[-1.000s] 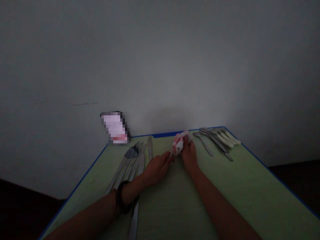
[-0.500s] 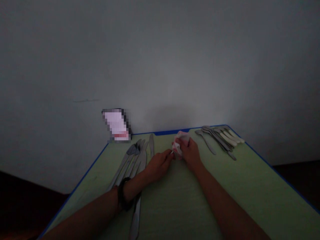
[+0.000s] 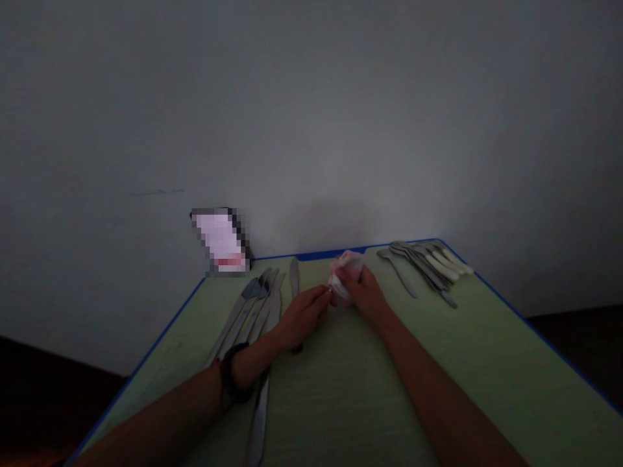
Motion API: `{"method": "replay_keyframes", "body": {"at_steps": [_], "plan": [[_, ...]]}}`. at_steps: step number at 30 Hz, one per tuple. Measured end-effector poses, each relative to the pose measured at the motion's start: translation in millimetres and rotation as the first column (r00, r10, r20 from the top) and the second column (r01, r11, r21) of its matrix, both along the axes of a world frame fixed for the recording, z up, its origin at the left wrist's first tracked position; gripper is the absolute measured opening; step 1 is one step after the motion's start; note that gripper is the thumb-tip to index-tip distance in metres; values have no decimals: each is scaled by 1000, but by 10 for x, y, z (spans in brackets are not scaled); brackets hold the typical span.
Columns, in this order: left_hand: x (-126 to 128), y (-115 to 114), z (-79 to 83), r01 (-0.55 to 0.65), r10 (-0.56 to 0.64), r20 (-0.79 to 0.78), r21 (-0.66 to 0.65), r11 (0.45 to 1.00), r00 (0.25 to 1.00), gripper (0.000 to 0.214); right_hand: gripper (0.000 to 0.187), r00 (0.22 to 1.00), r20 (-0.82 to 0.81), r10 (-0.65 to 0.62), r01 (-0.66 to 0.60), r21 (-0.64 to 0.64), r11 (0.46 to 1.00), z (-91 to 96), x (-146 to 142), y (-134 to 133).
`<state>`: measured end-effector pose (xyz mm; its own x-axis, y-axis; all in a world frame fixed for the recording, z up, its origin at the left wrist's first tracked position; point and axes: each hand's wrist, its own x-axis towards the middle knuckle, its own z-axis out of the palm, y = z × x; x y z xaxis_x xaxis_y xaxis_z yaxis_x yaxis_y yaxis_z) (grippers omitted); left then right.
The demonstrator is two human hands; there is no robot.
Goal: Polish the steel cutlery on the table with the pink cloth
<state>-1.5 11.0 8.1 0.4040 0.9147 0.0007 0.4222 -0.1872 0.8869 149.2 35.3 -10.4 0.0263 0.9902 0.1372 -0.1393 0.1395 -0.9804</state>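
Observation:
My left hand (image 3: 304, 316) is closed in a pinch on a thin piece of metal cutlery; only a glint of it shows at my fingertips, and a dark end pokes out below my palm. My right hand (image 3: 366, 296) is closed round a crumpled white and pink cloth (image 3: 342, 272), pressed against the cutlery's far end. Both hands meet above the middle of the green table (image 3: 438, 363). A dark band sits on my left wrist.
Several knives (image 3: 253, 310) lie in a row left of my left hand, one more knife (image 3: 294, 277) beside them. A pile of spoons and light-handled cutlery (image 3: 428, 267) lies at the far right corner. A blurred-out object (image 3: 220, 241) leans on the grey wall.
Both hands have drifted slightly left and farther from me. My right hand has turned over the cloth, hiding more of it. The cutlery rows have not moved.

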Motion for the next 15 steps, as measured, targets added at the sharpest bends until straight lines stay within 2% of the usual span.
{"method": "replay_keyframes", "body": {"at_steps": [2,3,5,7,10,13,15], "plan": [[11,-2,0,-6,7,-48,23,1000,999,32,52,999,28,-19,19,-13,1000,10,-1,3],[16,-1,0,-6,8,-64,30,1000,998,31,51,998,18,-68,68,-14,998,12,-8,9],[21,9,-1,-6,8,-57,27,1000,998,31,50,982,-52,-183,182,-37,983,11,-31,27],[18,28,-3,-11,11,-6,-3,1000,1000,31,46,958,-157,-238,226,-91,970,0,-52,51],[4,53,-9,-21,23,61,-41,999,998,32,38,942,-281,-181,158,-104,982,-32,-57,87],[-2,56,-17,-18,20,60,-34,999,998,32,33,932,-350,-93,89,-29,996,-68,-40,117],[-3,53,-25,-8,9,42,-33,999,999,33,31,928,-364,-77,85,5,996,-85,-33,134]]}}
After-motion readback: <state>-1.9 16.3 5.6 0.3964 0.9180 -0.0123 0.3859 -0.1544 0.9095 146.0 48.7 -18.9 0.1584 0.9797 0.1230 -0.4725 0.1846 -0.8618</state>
